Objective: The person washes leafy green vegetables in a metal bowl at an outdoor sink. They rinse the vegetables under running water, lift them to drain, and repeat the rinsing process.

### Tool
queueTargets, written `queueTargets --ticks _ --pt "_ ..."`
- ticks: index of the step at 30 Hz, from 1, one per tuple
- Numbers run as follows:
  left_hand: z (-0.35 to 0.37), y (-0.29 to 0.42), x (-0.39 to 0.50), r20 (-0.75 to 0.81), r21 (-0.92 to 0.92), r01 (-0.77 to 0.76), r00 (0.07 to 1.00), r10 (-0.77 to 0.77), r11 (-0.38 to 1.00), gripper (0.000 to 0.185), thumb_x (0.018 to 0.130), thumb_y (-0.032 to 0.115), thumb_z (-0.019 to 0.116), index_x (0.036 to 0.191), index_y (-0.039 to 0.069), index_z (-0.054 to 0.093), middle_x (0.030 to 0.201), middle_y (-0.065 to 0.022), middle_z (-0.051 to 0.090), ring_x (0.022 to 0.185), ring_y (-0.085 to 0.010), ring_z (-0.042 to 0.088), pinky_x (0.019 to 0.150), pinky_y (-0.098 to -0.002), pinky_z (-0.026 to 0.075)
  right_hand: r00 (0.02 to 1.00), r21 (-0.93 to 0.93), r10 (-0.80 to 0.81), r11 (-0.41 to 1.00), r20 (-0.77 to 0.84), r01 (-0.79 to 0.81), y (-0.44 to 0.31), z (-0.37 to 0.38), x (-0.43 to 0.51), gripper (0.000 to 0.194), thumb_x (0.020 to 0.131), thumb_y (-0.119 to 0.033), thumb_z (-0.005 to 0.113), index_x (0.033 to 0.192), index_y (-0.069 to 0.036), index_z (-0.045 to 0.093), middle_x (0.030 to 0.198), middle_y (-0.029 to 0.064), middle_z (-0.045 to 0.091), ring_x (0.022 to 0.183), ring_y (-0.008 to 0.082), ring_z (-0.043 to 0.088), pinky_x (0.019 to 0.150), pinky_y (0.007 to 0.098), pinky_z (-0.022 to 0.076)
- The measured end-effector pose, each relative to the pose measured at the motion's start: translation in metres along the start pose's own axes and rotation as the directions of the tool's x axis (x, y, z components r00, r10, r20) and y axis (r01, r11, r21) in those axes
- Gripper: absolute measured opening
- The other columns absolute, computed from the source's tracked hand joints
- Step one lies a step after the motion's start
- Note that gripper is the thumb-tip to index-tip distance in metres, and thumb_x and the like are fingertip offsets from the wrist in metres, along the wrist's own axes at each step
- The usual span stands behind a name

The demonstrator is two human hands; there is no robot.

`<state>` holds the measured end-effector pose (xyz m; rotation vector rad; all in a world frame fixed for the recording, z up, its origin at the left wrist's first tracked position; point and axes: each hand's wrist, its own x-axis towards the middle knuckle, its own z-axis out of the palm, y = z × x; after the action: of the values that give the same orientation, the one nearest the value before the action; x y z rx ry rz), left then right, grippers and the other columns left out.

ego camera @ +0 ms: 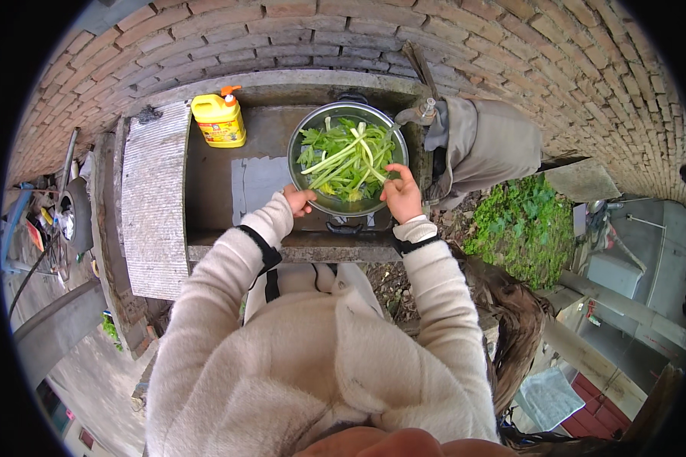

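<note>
A round metal basin (294, 171) stands in a concrete sink (331, 254), holding leafy green stalks (343, 157) that look like celery. Water from a metal tap (420, 113) seems to run in at the basin's upper right edge. My left hand (300, 200) is at the basin's lower left rim, its fingers curled; the rim seems gripped between thumb and fingers. At the lower right rim is my right hand (401, 191), with thumb and index finger around the pale end of a stalk. The basin's near black handle hangs untouched below the rim.
A yellow pump jug (220, 123) stands in the sink's far left part. A corrugated sheet (154, 200) covers the sink's left end. Grey cloth (486, 143) wraps something beside the tap. Behind rises a brick wall (297, 40); green plants (520, 228) grow at the right.
</note>
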<state>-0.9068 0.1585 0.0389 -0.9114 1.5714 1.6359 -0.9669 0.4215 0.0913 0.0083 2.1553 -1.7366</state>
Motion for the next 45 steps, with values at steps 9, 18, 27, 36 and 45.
queueTargets --ticks 9,18,27,36,45 --pt "0.007 -0.003 -0.006 -0.017 -0.023 -0.016 1.0 0.016 1.0 0.015 0.081 0.013 0.059 0.088 -0.001 0.059 0.058 -0.0056 0.052 0.039 -0.0095 0.036 0.034 -0.0237 0.024 0.996 0.147 0.081 0.986 0.033 -0.085 -0.01 0.005 -0.004 0.016 0.093 -0.007 0.052 0.108 -0.005 0.057 0.074 0.0023 0.06 0.056 0.0056 0.047 0.051 0.0196 0.0374" --pt "0.007 -0.013 -0.025 0.004 -0.152 -0.061 0.998 0.063 0.986 0.017 0.08 0.013 0.06 0.089 -0.001 0.059 0.056 -0.0072 0.052 0.036 -0.0096 0.033 0.033 -0.0259 0.022 0.998 0.099 -0.025 0.995 -0.059 0.031 -0.005 0.002 -0.01 0.021 0.09 -0.014 0.062 0.108 -0.003 0.065 0.076 -0.0024 0.059 0.06 0.0049 0.048 0.056 0.0188 0.0401" --pt "-0.043 -0.07 -0.075 -0.17 -0.412 -0.206 0.974 0.147 0.888 0.022 0.081 0.008 0.059 0.101 -0.001 0.056 0.066 -0.0067 0.056 0.042 -0.0101 0.044 0.034 -0.0238 0.028 0.976 0.251 -0.104 0.966 0.192 0.054 -0.051 0.06 -0.009 0.011 0.091 -0.006 0.056 0.101 -0.002 0.059 0.074 -0.0009 0.055 0.061 0.0047 0.047 0.055 0.0189 0.0376" --pt "-0.126 -0.161 -0.149 -0.485 -0.643 -0.337 0.874 -0.025 0.688 0.009 0.083 0.01 0.057 0.087 0.003 0.053 0.054 -0.0044 0.049 0.036 -0.0105 0.034 0.032 -0.026 0.021 0.883 0.478 0.042 0.829 0.467 -0.292 -0.085 0.149 -0.006 0.019 0.091 -0.002 0.051 0.11 -0.002 0.055 0.085 0.0076 0.057 0.071 0.0115 0.051 0.062 0.024 0.042" --pt "-0.186 -0.215 -0.175 -0.594 -0.774 -0.464 0.767 -0.242 0.431 0.01 0.087 0.009 0.054 0.085 0.0 0.049 0.056 -0.0061 0.05 0.038 -0.0097 0.031 0.034 -0.0231 0.021 0.802 0.483 -0.099 0.839 0.589 -0.25 -0.115 0.239 -0.013 0.019 0.088 -0.005 0.063 0.106 -0.005 0.057 0.088 0.0 0.06 0.072 0.0064 0.053 0.064 0.0202 0.0435"
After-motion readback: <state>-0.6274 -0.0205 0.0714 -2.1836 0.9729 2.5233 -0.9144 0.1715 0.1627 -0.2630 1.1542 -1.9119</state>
